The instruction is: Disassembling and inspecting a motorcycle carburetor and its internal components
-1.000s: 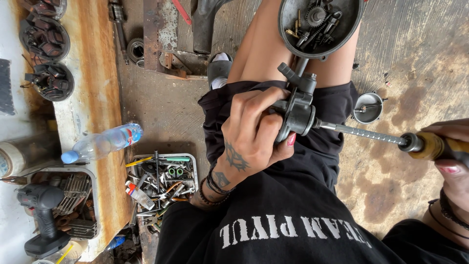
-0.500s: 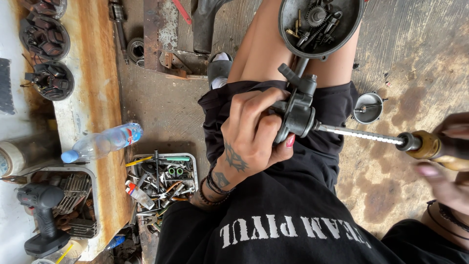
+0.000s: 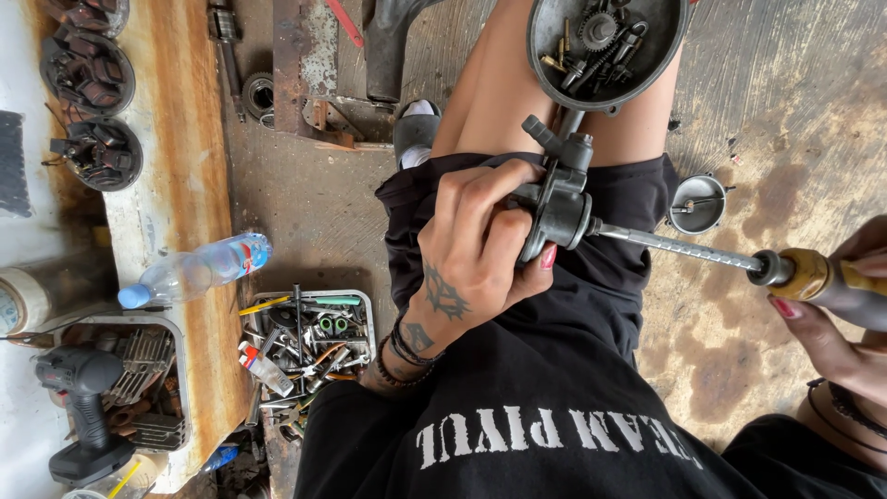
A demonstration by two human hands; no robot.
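The left hand (image 3: 471, 259) wraps closed around a grey metal engine part (image 3: 554, 208) held over the lap, while the right hand (image 3: 832, 314) grips the handle of a long screwdriver (image 3: 739, 263), its tip set into the part. A metal bowl (image 3: 605, 42) of small pieces rests on the knees. A water bottle (image 3: 194, 270) lies on the counter (image 3: 176, 185) beside a tray of tools (image 3: 309, 346).

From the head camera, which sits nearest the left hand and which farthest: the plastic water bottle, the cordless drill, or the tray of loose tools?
Measured from the left hand, which grips a grey metal part:
1. Tray of loose tools, on the floor just beside the wrist.
2. Plastic water bottle, lying on the wooden bench beyond the tray.
3. Cordless drill, at the picture's lower left corner.
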